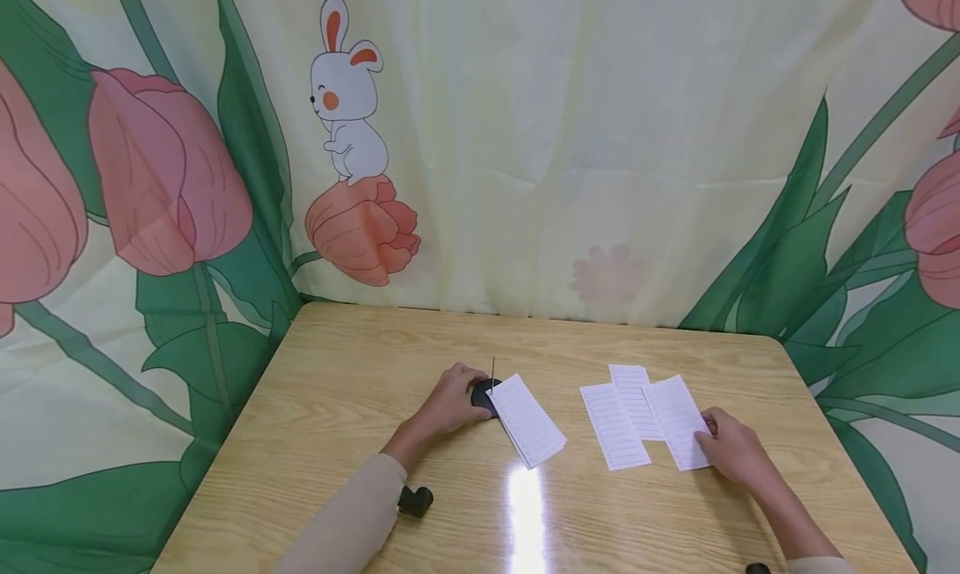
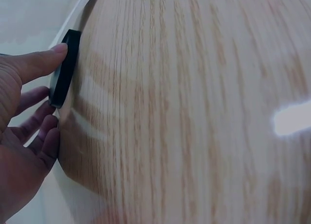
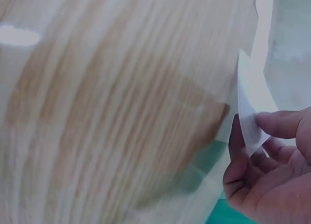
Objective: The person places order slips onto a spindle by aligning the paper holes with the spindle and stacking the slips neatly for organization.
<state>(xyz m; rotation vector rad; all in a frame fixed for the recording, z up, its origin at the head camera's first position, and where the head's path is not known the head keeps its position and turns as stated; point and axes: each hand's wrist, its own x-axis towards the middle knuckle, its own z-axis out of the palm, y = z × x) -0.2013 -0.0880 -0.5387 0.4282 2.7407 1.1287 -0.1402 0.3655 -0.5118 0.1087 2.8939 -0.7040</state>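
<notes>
My left hand [image 1: 452, 401] grips the round black base [image 1: 481, 397] of a paper spike, thumb on one side and fingers on the other. A thin upright rod [image 1: 493, 370] rises from this base. Lined white slips [image 1: 529, 424] fan out in a small stack, their upper corner at the rod. In the left wrist view the base [image 2: 65, 71] shows edge-on. To the right, my right hand [image 1: 733, 451] pinches the lower right edge of a printed paper slip [image 1: 677, 422]. In the right wrist view this slip [image 3: 251, 100] stands tilted between thumb and fingers.
Two more slips lie beside the held one, a front one [image 1: 615, 428] and a rear one [image 1: 632, 384], partly overlapped. The wooden table [image 1: 360, 349] meets a printed curtain [image 1: 487, 141] at the back. Light glares off the tabletop near the front middle.
</notes>
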